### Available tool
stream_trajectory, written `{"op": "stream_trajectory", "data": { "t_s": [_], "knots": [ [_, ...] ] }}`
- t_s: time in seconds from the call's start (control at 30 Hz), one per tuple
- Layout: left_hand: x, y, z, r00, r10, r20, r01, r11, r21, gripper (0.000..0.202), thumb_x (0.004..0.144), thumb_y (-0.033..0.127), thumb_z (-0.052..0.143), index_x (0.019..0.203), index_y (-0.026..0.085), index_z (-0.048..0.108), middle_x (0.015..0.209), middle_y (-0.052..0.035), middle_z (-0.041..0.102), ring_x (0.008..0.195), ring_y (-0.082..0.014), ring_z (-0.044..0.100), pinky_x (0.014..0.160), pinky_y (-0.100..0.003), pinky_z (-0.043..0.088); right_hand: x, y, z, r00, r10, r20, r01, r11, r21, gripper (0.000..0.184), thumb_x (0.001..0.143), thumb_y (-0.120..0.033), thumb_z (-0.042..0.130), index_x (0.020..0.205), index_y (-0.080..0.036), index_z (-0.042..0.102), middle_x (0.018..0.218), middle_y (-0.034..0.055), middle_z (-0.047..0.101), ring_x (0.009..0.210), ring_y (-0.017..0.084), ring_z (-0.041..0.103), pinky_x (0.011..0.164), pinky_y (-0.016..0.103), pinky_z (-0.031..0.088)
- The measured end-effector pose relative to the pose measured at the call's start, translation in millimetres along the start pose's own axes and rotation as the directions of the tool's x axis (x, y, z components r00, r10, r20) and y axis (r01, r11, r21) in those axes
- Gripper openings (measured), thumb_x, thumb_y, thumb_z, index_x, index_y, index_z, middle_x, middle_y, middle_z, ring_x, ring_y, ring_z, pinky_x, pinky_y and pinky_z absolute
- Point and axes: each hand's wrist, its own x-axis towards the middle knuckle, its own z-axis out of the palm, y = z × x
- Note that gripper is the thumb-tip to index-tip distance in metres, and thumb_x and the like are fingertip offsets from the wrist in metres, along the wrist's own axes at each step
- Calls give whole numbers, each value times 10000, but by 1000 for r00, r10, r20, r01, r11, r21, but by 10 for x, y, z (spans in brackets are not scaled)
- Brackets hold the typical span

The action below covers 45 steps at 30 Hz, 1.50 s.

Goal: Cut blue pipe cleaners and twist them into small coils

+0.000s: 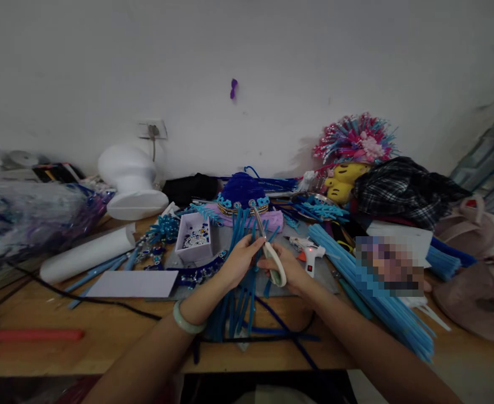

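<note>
At the middle of the wooden table, the right hand is curled round metal scissors with cream handles, the left hand bent close beside it; light-blue fuzzy stems run between and below both, and whether the left pinches one cannot be told. Scissors point away, presumably to stay clear of the fingers, and the white plastic glue gun lies just right, likely for easy reach. Beneath: flat grey mat; behind: pale wall with a socket.

My left hand, bare, with one smooth, rounded, pale green bangle of solid ring form above the wrist; my right hand, bare; both forearms uncovered.
</note>
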Motion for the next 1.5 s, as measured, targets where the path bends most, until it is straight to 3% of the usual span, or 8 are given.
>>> {"op": "stream_trajectory", "data": {
  "t_s": [0.13,0.33,0.5,0.67,0.8,1.03,1.3,1.5],
  "knots": [
    [-14,56,-7,1000,-5,-11,4,999,-42,255,624,347,632,684,142,493,503,72,382,438,-30,320,420,-159,248,-12,6,14,1000,-14,-27,14,1000,24,385,476,-276,727,730,-185,452,522,-78,514,389,55,451,383,182,374],
    [-47,68,-8,991,-93,94,97,995,-39,253,618,328,643,655,136,481,435,89,307,394,-19,246,403,-163,196,22,-148,-95,950,-201,-240,228,970,88,268,578,-358,664,680,-169,504,529,-35,534,455,87,493,421,209,388],
    [-119,14,59,940,-238,245,221,971,95,249,636,340,626,664,132,491,405,92,303,367,-21,243,394,-181,163,65,-318,-256,909,-304,-284,342,935,95,313,523,-296,712,707,-174,491,593,-37,557,478,73,491,430,196,381],
    [-178,-17,103,882,-323,343,293,946,138,264,614,345,641,671,124,508,414,97,284,368,-19,227,396,-185,148,73,-365,-302,907,-332,-258,371,921,121,349,496,-243,729,708,-185,458,579,-69,521,452,45,454,410,169,361],
    [-199,11,129,891,-333,307,294,941,167,284,649,396,601,692,128,514,420,89,307,369,-23,244,389,-181,169,87,-346,-319,903,-338,-265,373,923,93,367,486,-231,733,706,-190,442,555,-84,502,427,47,450,403,175,366],
    [-173,85,133,979,-146,140,131,985,113,340,717,460,487,733,126,548,596,26,483,350,-8,279,339,-173,171,61,-305,-248,887,-355,-295,385,922,47,384,466,-226,735,686,-197,421,570,-87,514,436,56,476,429,189,394],
    [-231,69,193,950,-240,201,194,955,223,448,754,534,366,743,128,554,546,9,543,287,-10,199,311,-190,104,-4,-266,-158,911,-348,-220,360,933,17,425,505,-265,708,735,-227,352,623,-86,532,465,87,507,387,200,378],
    [-237,83,169,934,-288,212,246,948,203,471,731,568,376,694,128,540,438,20,488,284,-28,232,329,-209,99,-28,-293,-112,870,-421,-256,419,906,-64,445,479,-201,723,718,-223,348,592,-95,538,507,75,510,491,205,409]
  ]
}}
